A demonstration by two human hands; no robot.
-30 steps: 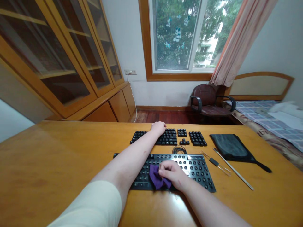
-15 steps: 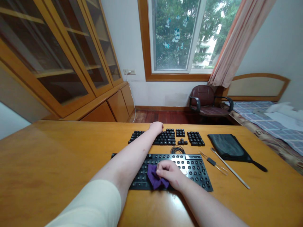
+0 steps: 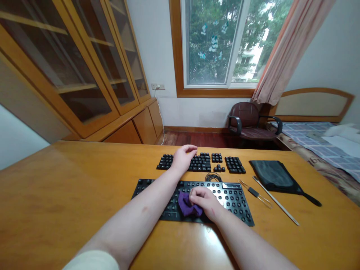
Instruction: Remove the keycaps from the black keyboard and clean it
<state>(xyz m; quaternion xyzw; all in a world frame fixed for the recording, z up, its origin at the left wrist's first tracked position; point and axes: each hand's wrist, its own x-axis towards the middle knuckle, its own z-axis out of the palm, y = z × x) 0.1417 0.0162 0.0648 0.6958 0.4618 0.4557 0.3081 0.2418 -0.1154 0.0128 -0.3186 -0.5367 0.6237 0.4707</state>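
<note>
My right hand (image 3: 204,200) is closed on a bunched purple cloth (image 3: 188,205). Both are over the black keyboard base (image 3: 236,204), whose keycaps are off, leaving bare key posts. Farther forward, my left hand (image 3: 183,159) reaches over loose black keycaps (image 3: 201,164) laid out in keyboard order. Its thumb and fingertips come together in a pinch; whatever may be between them is too small to make out. My left forearm hides part of the base's left side.
Right of the base lie a wire keycap puller (image 3: 254,192), a thin pale stick (image 3: 277,202) and a dark pouch (image 3: 271,174) with a strap. A coiled cable (image 3: 213,177) sits behind the base. Beyond the wooden desk (image 3: 70,187) stands an armchair (image 3: 244,120).
My left hand has turned, and its thumb and fingertips now show over the keycaps. My right hand stays over the base with the purple cloth. The whole view has shifted slightly.
</note>
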